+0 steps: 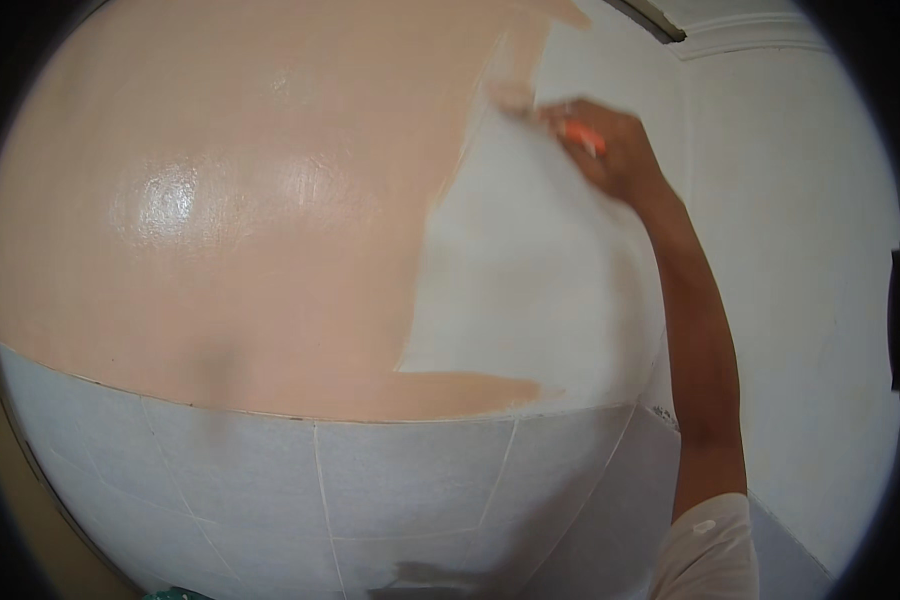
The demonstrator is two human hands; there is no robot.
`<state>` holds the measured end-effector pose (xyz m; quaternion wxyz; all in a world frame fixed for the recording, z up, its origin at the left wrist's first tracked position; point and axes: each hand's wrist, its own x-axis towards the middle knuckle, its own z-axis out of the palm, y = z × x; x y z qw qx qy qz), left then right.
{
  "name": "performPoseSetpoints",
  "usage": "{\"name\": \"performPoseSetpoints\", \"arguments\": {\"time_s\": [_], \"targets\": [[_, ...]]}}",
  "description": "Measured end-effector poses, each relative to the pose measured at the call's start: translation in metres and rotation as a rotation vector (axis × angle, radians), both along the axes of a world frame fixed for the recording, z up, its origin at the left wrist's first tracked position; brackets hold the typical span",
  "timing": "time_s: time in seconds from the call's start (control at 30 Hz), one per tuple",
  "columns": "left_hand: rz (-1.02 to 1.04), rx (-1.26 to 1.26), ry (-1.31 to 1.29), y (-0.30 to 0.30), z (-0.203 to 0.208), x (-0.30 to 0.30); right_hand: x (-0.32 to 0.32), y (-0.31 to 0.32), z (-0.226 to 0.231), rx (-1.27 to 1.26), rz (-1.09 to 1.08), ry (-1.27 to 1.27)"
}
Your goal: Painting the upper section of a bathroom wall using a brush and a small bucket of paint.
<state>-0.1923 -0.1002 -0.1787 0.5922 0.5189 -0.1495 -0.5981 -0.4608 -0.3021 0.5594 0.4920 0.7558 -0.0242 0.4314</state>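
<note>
"Peach paint (270, 230) covers the left of the wall in the head camera's view, all shiny like it's wet. Gray tiles (410, 470) run along under it."

"What's on the right?"

"A white patch (520, 260), with no peach on it. Farther right, past the corner, is a white side wall (800, 250)."

"Who's painting?"

"I see one arm, with a pale sleeve (715, 540). It comes up from the near right, and its right hand (618, 150) is high on the wall."

"Is it holding something?"

"Yes! Its fingers are curled tight around a paintbrush (513, 98) with an orange handle (584, 137). The brush end is blurry, and it's up where the peach meets the white. I can't tell just how hard it's pressing."

"And the left hand?"

"It's not in the picture, so I can't tell if it's holding anything."

"What part of the job is this?"

"I think it's brushing the edge. A peach strip (470, 390) sits low, just above the tiles, and the white is between that strip and the brush."

"What does the next move need?"

"I'd say smooth strokes to the right into the white, with slow, careful ones by the tiles and the corner."
</note>
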Motion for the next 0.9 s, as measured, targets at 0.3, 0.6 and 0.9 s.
{"name": "performPoseSetpoints", "arguments": {"time_s": [0.3, 0.6, 0.9], "targets": [[-0.074, 0.121, 0.001, 0.005, 0.040, -0.018, -0.009, 0.025, 0.070, -0.127, 0.057, -0.131], [-0.236, 0.231, 0.089, -0.012, 0.046, -0.008, -0.023, -0.021, -0.043, -0.107, -0.143, -0.156], [-0.230, 0.152, 0.150, -0.005, 0.066, -0.020, -0.033, 0.073, -0.355, 0.788, 0.350, -0.374]]}}
